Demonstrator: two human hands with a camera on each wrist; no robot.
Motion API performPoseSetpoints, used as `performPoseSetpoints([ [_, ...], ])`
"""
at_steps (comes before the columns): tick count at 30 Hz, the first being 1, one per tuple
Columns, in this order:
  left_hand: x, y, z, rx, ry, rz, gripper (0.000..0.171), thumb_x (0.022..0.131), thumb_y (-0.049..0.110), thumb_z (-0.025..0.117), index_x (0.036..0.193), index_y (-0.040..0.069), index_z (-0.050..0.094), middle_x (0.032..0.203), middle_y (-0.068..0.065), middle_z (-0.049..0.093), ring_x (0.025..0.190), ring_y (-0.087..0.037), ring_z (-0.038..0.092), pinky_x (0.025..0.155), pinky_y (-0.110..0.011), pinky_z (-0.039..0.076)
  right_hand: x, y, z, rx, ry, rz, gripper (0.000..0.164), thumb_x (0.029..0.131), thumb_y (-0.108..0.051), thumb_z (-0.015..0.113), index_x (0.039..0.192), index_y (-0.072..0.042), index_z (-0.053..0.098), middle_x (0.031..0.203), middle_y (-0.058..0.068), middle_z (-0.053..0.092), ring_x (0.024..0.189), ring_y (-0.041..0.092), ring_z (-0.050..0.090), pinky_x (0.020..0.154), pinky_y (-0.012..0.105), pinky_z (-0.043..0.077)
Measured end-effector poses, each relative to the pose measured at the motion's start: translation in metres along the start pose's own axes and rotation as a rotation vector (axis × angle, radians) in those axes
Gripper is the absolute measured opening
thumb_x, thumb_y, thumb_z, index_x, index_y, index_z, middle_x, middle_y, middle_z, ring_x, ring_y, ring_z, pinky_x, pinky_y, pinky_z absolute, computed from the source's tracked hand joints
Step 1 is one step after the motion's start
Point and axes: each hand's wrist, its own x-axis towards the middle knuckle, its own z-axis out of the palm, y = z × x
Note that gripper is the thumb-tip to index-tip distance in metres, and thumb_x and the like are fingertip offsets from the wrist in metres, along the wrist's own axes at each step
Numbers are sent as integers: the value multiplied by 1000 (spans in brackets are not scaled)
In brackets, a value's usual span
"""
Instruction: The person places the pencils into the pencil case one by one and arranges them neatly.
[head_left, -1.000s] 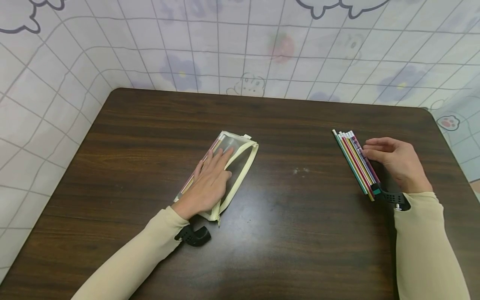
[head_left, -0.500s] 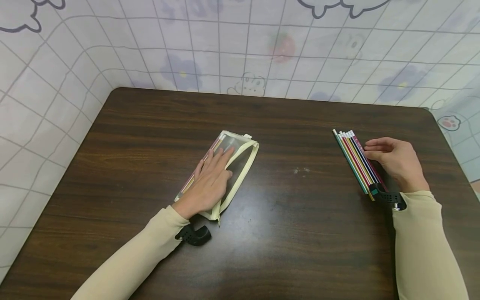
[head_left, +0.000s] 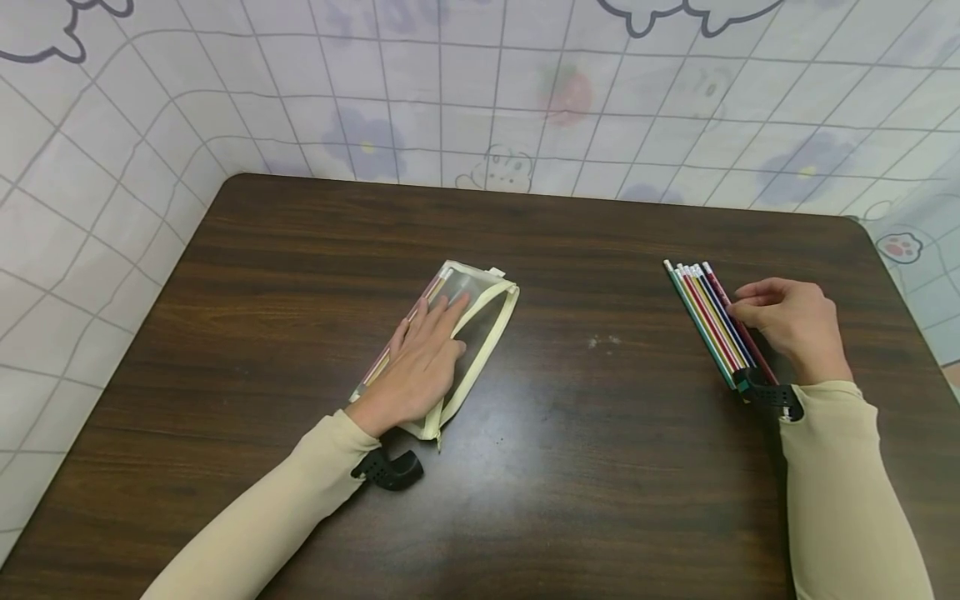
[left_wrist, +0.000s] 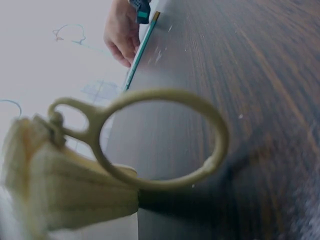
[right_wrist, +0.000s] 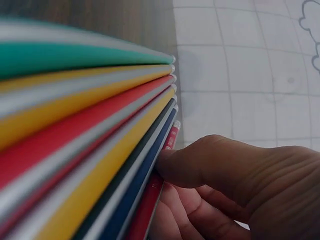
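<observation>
My left hand lies flat with fingers spread on a see-through pencil pouch with pale yellow edging. Several pencils show through along its left side. The pouch's zipper side gapes; its ring-shaped zipper pull fills the middle of the left wrist view. At the right of the table, a row of coloured pencils lies side by side. My right hand pinches the outermost, dark red pencil between thumb and fingers. That pencil is slightly apart from the row at its near end.
Both things lie on a dark wood-grain table. A white grid-patterned cloth hangs behind it and on the left. Black wrist straps sit on both wrists, the right one over the pencils' near ends.
My right hand has shifted slightly towards me, and the dark red pencil has come out to the right of the row. My left hand and the pouch stay in place.
</observation>
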Motion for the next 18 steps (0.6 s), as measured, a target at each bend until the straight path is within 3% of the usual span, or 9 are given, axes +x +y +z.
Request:
performPoseSetpoints([
  [8,-1,0,-1,0,2,0,62,106,29,25,168,28,16,177,-6,11,165,-29,-6,130,-59,-2,1,-4,2,-30,18,7,44,98,-38,64,122,-2,70,118,27,70,93,30,59,68,32,44],
  [13,0,1,-1,-4,5,2,62,106,29,25,168,28,16,177,-7,12,165,-29,-5,130,-60,-2,0,-5,0,-4,10,36,46,100,-38,61,128,-1,69,121,29,69,80,18,62,59,26,48],
  [18,-1,1,-1,-2,5,0,62,106,29,25,168,28,16,177,-6,12,165,-29,-5,130,-59,-2,0,-3,-4,39,-18,62,49,101,-37,59,133,0,67,116,26,72,75,7,63,61,23,48],
])
